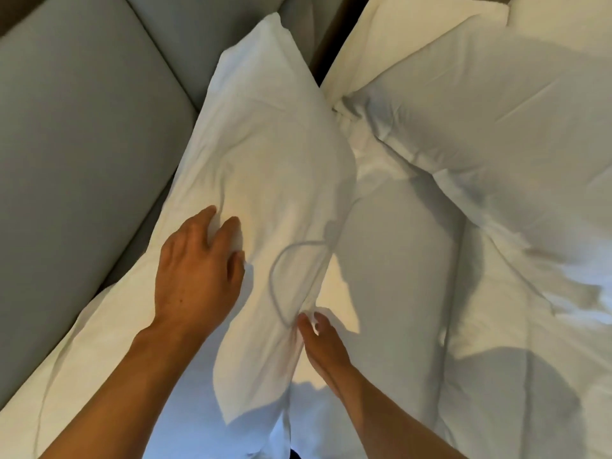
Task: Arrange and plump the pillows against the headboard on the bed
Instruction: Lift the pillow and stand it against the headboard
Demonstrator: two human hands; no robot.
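While the pillow leans against the headboard, the left hand presses open-palmed to settle it; the right hand pinches its edge.

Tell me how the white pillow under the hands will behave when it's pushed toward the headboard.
The pillow probably gives softly: the left hand dents its creased cover. It likely flops rather than stands stiff, sagging along the grey headboard. The right hand bunches its edge, so the cover seems loose.
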